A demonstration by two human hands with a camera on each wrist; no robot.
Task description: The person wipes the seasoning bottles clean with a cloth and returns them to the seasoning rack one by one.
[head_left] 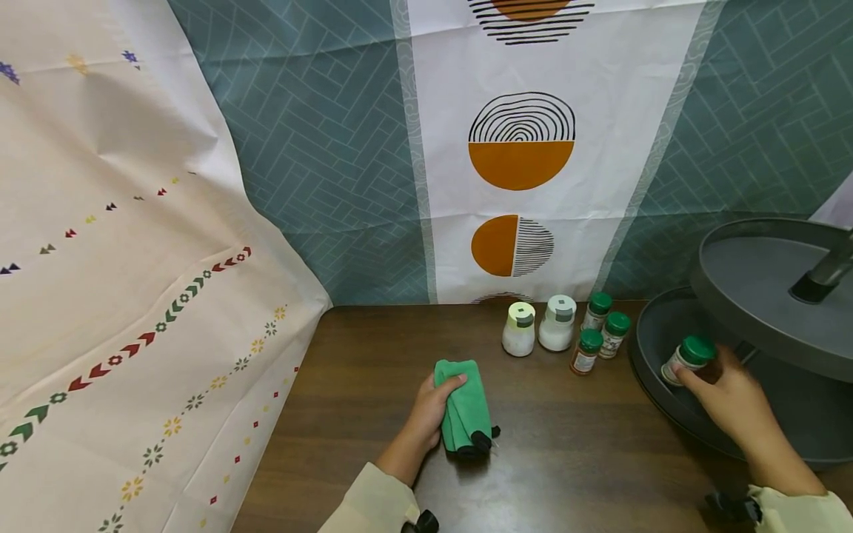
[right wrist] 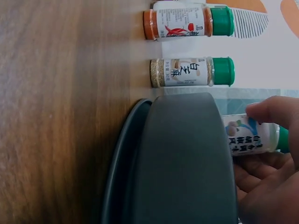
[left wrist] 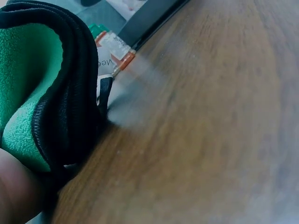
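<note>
My left hand (head_left: pixel 429 411) grips a folded green cloth (head_left: pixel 466 403) with black edging above the wooden table; the thumb lies over its upper face. In the left wrist view the folds of the cloth (left wrist: pixel 28 107) and part of a thumb fill the left side. At the right, my right hand (head_left: pixel 733 392) holds a spice jar (head_left: pixel 680 364) with a green cap over the lower tray of the dark two-tier rack (head_left: pixel 656 381). The right wrist view shows thumb and fingers round the labelled jar (right wrist: pixel 250 135), beside the tray's wall; its base is hidden there.
Left of the rack stand several green-capped spice jars (head_left: pixel 586 352), close together. Two white shakers (head_left: pixel 518 331) are beside them, near the back edge of the wooden table (head_left: pixel 373 370). Patterned cloth (head_left: pixel 333 148) hangs behind, and a cream cloth (head_left: pixel 133 296) covers the left side.
</note>
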